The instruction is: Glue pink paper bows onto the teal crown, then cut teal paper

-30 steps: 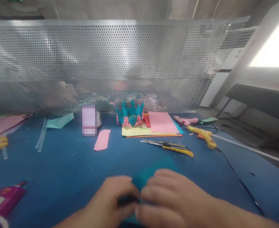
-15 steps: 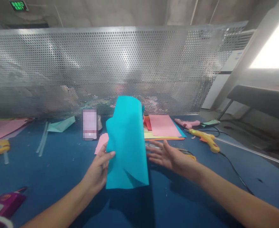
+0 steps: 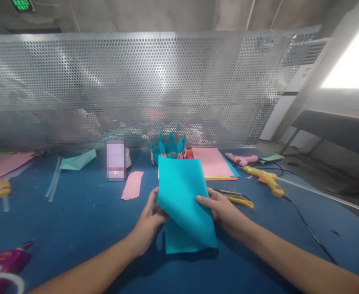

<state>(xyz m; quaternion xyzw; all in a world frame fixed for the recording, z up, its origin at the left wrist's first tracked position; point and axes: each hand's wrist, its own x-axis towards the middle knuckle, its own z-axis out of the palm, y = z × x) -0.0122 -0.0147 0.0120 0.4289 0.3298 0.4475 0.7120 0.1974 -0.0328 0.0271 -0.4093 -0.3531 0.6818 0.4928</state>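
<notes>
A bright blue sheet of paper (image 3: pixel 184 196), folded over on itself with a loose lower flap, is held above the dark blue tabletop. My left hand (image 3: pixel 150 222) grips its left edge, fingers partly hidden behind the paper. On the right edge, my right hand (image 3: pixel 224 210) pinches the sheet with the thumb in front and the fingers behind. Beyond the paper stands a teal paper crown (image 3: pixel 170 146) with pointed tips and pink parts at its base. A stack of pink paper strips (image 3: pixel 132 185) lies left of the sheet. Just past my right hand is a yellow-handled cutter (image 3: pixel 240 200).
Coloured sheets (image 3: pixel 210 161) are stacked behind to the right. A yellow glue gun (image 3: pixel 265 179) with a trailing cord and a pink glue gun (image 3: pixel 240 158) lie farther right. A blurred phone (image 3: pixel 115 160) stands at the back, glue sticks (image 3: pixel 54 179) left of it. A perforated metal panel (image 3: pixel 130 90) borders the table.
The blue sheet has come down and to the right, uncovering the crown and pink strips. My right hand, open and beside the paper before, has closed on its right edge.
</notes>
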